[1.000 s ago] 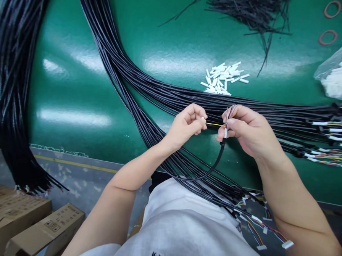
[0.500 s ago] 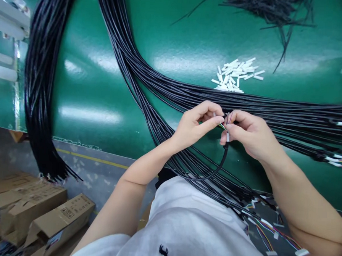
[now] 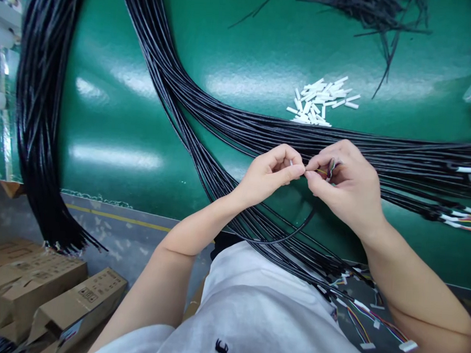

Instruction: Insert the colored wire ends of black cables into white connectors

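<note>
My left hand point(image 3: 275, 170) is closed in a pinch, with the edge of a small white part point(image 3: 291, 162) showing between its fingers; the fingers hide the rest. Fingertip to fingertip with it, my right hand point(image 3: 347, 185) is closed on thin coloured wires point(image 3: 330, 170) at the end of a black cable point(image 3: 304, 225). The wires' tips are hidden where both hands meet. From below my right hand the cable curves down and left into a bundle of black cables point(image 3: 220, 175). Behind the hands runs another thick bundle point(image 3: 261, 128).
White sleeve pieces point(image 3: 318, 99) lie heaped on the green table point(image 3: 115, 123) beyond the bundles. Thin black strips point(image 3: 358, 9) are piled at the back. More cables point(image 3: 41, 108) hang over the left edge, above cardboard boxes point(image 3: 74, 305). Wires with white connectors point(image 3: 408, 345) hang at lower right.
My right hand has turned and risen slightly, and its fingertips now meet my left fingertips. The white sleeve and cable end under my right hand have gone out of sight.
</note>
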The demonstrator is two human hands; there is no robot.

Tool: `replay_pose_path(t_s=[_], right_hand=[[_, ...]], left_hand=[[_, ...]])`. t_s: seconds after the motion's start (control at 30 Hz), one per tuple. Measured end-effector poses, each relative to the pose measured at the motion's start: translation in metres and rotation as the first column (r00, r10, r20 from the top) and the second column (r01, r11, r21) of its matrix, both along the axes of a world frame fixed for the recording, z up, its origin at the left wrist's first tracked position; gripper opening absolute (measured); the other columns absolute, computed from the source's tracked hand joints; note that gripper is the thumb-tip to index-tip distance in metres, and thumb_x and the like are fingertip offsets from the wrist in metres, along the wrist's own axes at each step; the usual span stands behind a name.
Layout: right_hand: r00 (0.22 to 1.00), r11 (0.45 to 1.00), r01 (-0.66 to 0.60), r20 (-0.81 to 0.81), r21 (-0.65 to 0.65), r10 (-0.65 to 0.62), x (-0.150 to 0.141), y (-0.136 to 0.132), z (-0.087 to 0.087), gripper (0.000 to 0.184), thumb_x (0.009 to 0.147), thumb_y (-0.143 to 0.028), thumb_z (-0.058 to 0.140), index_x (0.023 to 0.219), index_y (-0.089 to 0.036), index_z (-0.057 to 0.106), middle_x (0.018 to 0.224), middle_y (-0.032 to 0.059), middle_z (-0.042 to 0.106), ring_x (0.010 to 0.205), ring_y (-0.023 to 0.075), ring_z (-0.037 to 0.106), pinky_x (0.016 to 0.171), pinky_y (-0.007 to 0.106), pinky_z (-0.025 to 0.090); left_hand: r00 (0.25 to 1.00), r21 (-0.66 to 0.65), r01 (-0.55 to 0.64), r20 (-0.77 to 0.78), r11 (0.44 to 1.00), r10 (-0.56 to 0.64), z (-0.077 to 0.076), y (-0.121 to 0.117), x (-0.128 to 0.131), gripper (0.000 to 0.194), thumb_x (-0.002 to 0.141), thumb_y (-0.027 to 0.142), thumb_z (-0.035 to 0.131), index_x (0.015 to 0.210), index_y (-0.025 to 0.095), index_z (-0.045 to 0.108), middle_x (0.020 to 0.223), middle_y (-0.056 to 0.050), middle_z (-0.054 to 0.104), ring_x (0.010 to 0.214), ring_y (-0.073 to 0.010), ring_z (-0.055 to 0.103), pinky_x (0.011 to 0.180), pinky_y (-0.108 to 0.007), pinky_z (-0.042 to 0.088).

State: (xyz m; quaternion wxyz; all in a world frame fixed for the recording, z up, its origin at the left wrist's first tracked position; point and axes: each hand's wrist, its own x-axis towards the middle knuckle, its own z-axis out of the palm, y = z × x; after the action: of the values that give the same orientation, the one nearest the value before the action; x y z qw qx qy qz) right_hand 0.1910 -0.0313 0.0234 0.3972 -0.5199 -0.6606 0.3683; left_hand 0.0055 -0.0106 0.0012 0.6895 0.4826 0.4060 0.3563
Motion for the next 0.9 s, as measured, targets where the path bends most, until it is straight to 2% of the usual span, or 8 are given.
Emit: replay_pose_path(t_s=[0.13,0.27,0.43,0.53,0.67,0.8,0.9], right_hand=[[0.996,0.996,0.007,0.089,0.092,-0.015,-0.0003,-0.0003,-0.0039,0.017,0.083,-0.007,0.067,0.080,-0.024,0.066,0.085,0.0008,0.058,0.064,0.0120,0.052,0.054,0.029,0.042],[0.986,0.982,0.099,0.114,0.162,-0.118,0.0003,0.0004,-0.0029,0.021,0.083,-0.005,0.066,0.079,-0.025,0.062,0.084,0.0012,0.057,0.065,0.0124,0.052,0.053,0.029,0.041],[0.978,0.968,0.095,0.158,0.232,-0.134,-0.0001,0.0002,-0.0051,0.018,0.083,-0.008,0.066,0.080,-0.025,0.062,0.086,0.0014,0.057,0.062,0.0123,0.050,0.050,0.029,0.041],[0.971,0.955,0.083,0.190,0.286,-0.141,0.0000,-0.0001,-0.0080,0.020,0.081,-0.006,0.067,0.080,-0.025,0.062,0.086,0.0014,0.058,0.059,0.0117,0.047,0.049,0.029,0.040],[0.972,0.958,0.079,0.193,0.275,-0.135,0.0003,-0.0010,-0.0081,0.021,0.081,-0.005,0.066,0.081,-0.025,0.062,0.088,0.0020,0.059,0.058,0.0116,0.045,0.049,0.029,0.039],[0.969,0.955,0.082,0.200,0.284,-0.143,0.0000,-0.0015,-0.0083,0.021,0.083,-0.006,0.067,0.082,-0.026,0.062,0.088,0.0020,0.059,0.058,0.0119,0.045,0.049,0.030,0.039],[0.965,0.951,0.091,0.211,0.297,-0.158,-0.0002,-0.0016,-0.0099,0.020,0.083,-0.007,0.068,0.083,-0.026,0.062,0.088,0.0023,0.061,0.057,0.0125,0.045,0.051,0.031,0.040]], left_hand=[[0.999,-0.050,0.006,0.048,0.999,-0.003,-0.0003,0.0007,-0.0003,0.043,0.077,0.055,0.088,0.086,0.019,0.066,0.077,0.003,0.064,0.066,-0.0055,0.055,0.060,-0.019,0.046],[0.995,-0.043,-0.005,0.097,0.999,0.009,-0.0011,0.0026,-0.0039,0.035,0.086,0.053,0.082,0.106,0.024,0.079,0.081,0.003,0.066,0.068,-0.0055,0.055,0.067,-0.020,0.050],[0.981,-0.101,0.090,0.181,0.991,-0.070,-0.0038,0.0039,-0.0066,0.036,0.091,0.051,0.077,0.119,0.029,0.082,0.085,0.001,0.071,0.073,-0.0059,0.056,0.071,-0.020,0.050],[0.970,-0.146,0.086,0.239,0.986,-0.049,-0.0054,0.0032,-0.0067,0.033,0.090,0.047,0.079,0.116,0.028,0.082,0.088,0.001,0.074,0.076,-0.0055,0.061,0.074,-0.019,0.053],[0.972,-0.162,0.033,0.233,0.986,0.006,-0.0060,0.0027,-0.0066,0.023,0.086,0.040,0.085,0.103,0.023,0.081,0.093,0.001,0.079,0.075,-0.0031,0.067,0.073,-0.016,0.054],[0.978,-0.174,0.038,0.210,0.984,0.000,-0.0036,0.0023,-0.0056,0.032,0.085,0.039,0.086,0.108,0.020,0.074,0.087,0.001,0.079,0.074,-0.0047,0.071,0.073,-0.017,0.057],[0.976,-0.180,0.045,0.217,0.983,-0.005,-0.0018,0.0016,-0.0048,0.033,0.085,0.040,0.086,0.105,0.020,0.069,0.084,0.002,0.077,0.072,-0.0049,0.071,0.070,-0.017,0.056]])
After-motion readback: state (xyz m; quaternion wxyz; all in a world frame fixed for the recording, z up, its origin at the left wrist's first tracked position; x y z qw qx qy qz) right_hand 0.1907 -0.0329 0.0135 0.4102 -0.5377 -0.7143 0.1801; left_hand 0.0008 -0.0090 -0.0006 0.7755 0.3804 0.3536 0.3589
